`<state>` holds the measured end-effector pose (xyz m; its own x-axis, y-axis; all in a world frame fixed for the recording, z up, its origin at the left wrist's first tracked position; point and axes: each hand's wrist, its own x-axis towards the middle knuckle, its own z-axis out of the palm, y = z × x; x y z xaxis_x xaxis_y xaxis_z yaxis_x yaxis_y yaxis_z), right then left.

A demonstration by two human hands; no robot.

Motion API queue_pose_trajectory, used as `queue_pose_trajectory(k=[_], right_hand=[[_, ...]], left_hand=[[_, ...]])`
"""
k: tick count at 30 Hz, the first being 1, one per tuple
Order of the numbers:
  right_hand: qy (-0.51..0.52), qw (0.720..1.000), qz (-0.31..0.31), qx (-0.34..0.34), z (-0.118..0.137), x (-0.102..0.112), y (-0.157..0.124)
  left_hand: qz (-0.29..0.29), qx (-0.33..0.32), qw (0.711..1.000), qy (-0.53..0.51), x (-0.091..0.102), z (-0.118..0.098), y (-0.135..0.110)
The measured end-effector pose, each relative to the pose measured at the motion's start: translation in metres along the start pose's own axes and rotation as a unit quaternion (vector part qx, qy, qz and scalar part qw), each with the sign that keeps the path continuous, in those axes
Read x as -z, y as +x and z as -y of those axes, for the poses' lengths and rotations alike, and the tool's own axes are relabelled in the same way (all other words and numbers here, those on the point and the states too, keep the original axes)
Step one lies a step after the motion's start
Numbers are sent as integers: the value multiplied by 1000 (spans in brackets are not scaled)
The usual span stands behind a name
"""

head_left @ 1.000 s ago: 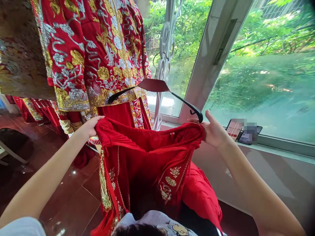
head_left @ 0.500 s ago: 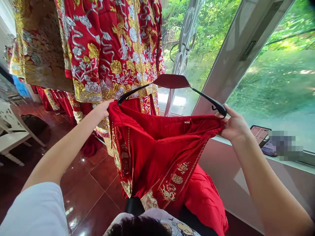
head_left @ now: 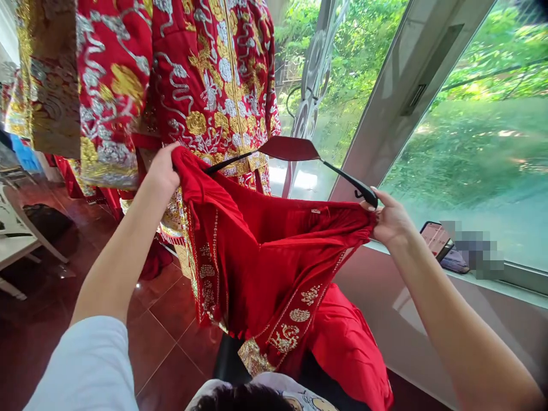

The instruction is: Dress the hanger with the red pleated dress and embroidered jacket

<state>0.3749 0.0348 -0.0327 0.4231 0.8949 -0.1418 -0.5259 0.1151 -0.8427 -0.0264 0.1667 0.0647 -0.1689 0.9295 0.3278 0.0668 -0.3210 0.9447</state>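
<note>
A red skirt (head_left: 244,274) with gold-embroidered bands is stretched out in front of me at its waist. My left hand (head_left: 165,170) is closed on the left corner of the waistband, pulling it up and outward. A dark hanger (head_left: 289,148) spans the waist opening; its left end is hidden behind the red cloth. My right hand (head_left: 393,220) pinches the hanger's right end, thumb along its tip, together with the right side of the waistband. The skirt's lower part drapes over a black surface (head_left: 225,359) near my lap.
Embroidered red jackets (head_left: 214,85) hang just behind the skirt. A phone (head_left: 434,237) stands on the windowsill (head_left: 514,291) at right. The window (head_left: 471,160) rises beyond. A white chair (head_left: 21,245) is at left on the tiled floor (head_left: 160,337).
My left hand has risen and moved left, drawing the waistband corner over the hanger's left end, which was visible before. The view has shifted slightly; my right hand keeps its hold.
</note>
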Motion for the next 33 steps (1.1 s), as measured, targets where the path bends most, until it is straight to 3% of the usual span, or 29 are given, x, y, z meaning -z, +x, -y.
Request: queue_pose_trajectory(k=[2, 4, 7, 11, 14, 16, 18, 21, 23, 27, 30, 33], right_hand=[[4, 1000, 7, -1, -3, 0, 4], [9, 1000, 10, -12, -8, -1, 8], [20, 999, 25, -32, -16, -1, 17], [11, 997, 78, -3, -20, 0, 29], [-2, 996, 90, -2, -20, 4, 35], [-7, 997, 77, -4, -19, 6, 37], [-20, 998, 66, -2, -18, 7, 37], [-46, 997, 65, -5, -15, 7, 33], [-62, 996, 62, -10, -11, 7, 29], [-72, 995, 66, -11, 2, 17, 19], [-103, 989, 105, 15, 16, 30, 12], [-213, 970, 105, 59, 35, 36, 11]], left_hand=[[-29, -9, 998, -54, -13, -20, -12], [-55, -59, 995, -59, -29, -36, -28], [13, -150, 980, 128, -45, -43, -54], [118, -187, 903, 369, -53, -33, -74], [128, -217, 850, 462, -69, -26, -86], [89, -278, 827, 480, -93, -25, -95], [86, -376, 798, 464, -127, -24, -101], [173, -528, 716, 423, -182, -21, -98], [219, -567, 674, 419, -211, -15, -90], [239, -551, 676, 428, -236, -3, -80], [236, -546, 687, 417, -235, -2, -81], [237, -542, 694, 410, -232, -5, -84]])
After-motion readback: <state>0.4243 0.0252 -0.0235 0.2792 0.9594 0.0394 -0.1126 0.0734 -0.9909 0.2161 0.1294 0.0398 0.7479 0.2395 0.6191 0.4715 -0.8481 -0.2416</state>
